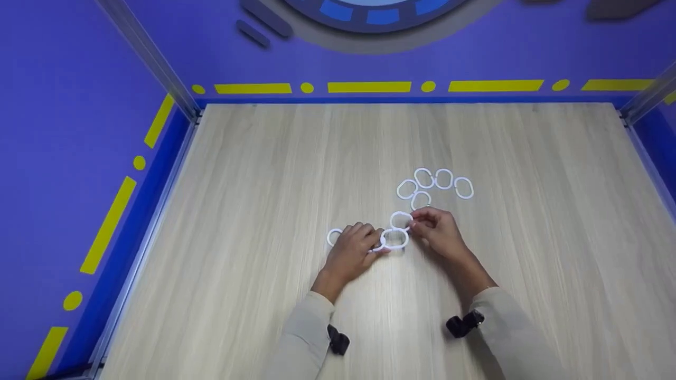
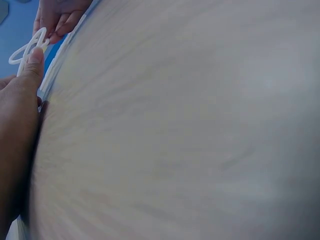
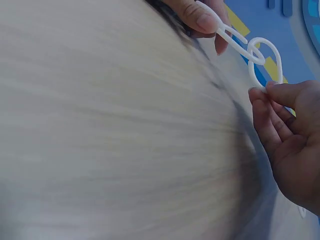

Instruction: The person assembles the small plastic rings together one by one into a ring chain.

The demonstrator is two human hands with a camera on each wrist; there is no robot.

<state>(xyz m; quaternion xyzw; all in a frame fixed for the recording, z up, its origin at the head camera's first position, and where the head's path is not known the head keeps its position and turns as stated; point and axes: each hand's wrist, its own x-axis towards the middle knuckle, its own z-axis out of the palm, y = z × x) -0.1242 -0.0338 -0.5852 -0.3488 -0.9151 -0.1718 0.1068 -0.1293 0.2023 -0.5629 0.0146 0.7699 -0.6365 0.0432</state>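
My right hand [image 1: 437,232] pinches a white oval plastic ring [image 1: 400,212] between thumb and fingertips. In the right wrist view, this ring [image 3: 280,60] is hooked through a second white ring [image 3: 234,44] that has a gap in its loop. The left hand [image 1: 355,248] grips that second ring, its thumb [image 2: 33,62] pressed on the plastic in the left wrist view. Both hands work close together, low over the wooden table. Another ring [image 1: 328,237] shows to the left of the left hand, and part of the linked rings is hidden under its fingers.
Several loose white rings [image 1: 472,190] lie in a curved cluster just beyond the right hand. The wooden table [image 1: 253,174] is bounded by a blue wall [image 1: 317,68] at the back and another [image 1: 63,132] on the left. Dark wrist cameras sit at both sleeves.
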